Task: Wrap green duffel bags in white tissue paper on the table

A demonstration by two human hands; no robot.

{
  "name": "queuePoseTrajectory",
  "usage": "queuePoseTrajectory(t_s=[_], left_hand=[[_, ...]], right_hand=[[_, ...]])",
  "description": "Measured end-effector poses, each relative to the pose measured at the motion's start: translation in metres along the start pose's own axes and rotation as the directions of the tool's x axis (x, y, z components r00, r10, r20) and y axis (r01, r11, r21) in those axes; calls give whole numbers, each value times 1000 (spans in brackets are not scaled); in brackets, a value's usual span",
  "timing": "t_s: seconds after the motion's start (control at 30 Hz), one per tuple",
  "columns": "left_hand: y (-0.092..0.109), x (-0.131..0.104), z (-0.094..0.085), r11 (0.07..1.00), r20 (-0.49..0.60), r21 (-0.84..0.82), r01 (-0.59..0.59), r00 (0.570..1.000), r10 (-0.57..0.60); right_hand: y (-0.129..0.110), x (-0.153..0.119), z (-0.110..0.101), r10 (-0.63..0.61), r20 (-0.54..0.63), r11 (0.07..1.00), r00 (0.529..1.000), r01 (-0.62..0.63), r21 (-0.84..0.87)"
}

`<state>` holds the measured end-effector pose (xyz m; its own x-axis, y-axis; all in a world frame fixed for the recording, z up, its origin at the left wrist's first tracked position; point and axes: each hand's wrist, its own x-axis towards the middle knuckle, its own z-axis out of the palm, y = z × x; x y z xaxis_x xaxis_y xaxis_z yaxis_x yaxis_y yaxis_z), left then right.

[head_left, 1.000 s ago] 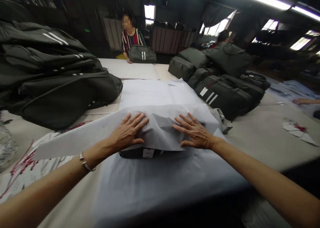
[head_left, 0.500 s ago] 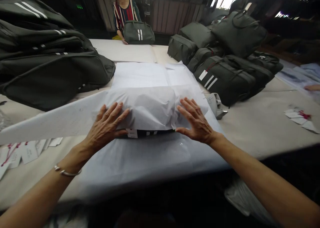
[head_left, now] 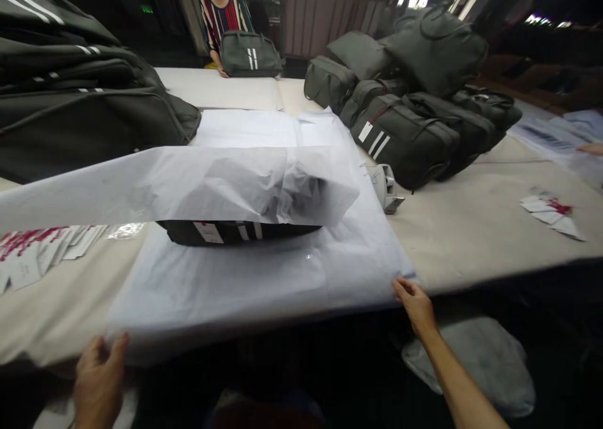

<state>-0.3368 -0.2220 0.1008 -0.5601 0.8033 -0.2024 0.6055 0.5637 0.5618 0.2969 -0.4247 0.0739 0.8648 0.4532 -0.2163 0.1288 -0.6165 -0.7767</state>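
- Bare hands are working at the front of a cream-covered table [head_left: 475, 228]: the right hand [head_left: 415, 304] is pinching the near right corner of a thin lower sheet [head_left: 245, 284], thumb and fingertips close together.
- Toward the near left corner, the left hand [head_left: 98, 379] is holding thumb and forefinger apart; blur is obscuring whether it is gripping the sheet, so that cannot be told.
- Pale and faintly bluish, the lower sheet is lying mostly smooth, sagging over the front edge.
- Crisp and wrinkled, a whitish upper sheet [head_left: 226, 184] is draping over a bag in sharp creases, its long flap stretching left.
- Sandwiched between the two sheets, the dark green bag [head_left: 230, 234] is resting beyond the hands, showing only a long, low side with two white stripes and a white tag [head_left: 208, 232].
- White tags with red cords [head_left: 51, 250] are fanning out at left.
- Similar bags are forming a left pile [head_left: 94, 118] and a right pile [head_left: 409, 124], while a co-worker in a striped top [head_left: 228, 17] is standing across the table behind an upright striped bag [head_left: 238, 55].
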Motion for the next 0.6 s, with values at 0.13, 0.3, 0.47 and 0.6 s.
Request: queuePoseTrajectory(t_s=[0.13,0.3,0.47,0.6], left_hand=[[4,-2,-1,996,-56,-61,67,996,-70],[1,6,-14,959,-36,-251,130,989,-144],[-29,3,-24,912,128,-392,121,989,-76],[-53,-22,-18,854,293,-487,182,956,-37]], right_hand=[[3,-8,1,4,101,1000,995,-3,-1],[4,-15,-8,10,196,998,981,1,-57],[23,-17,-7,83,175,997,981,-82,-9],[51,-27,-3,-2,273,997,962,-20,80]])
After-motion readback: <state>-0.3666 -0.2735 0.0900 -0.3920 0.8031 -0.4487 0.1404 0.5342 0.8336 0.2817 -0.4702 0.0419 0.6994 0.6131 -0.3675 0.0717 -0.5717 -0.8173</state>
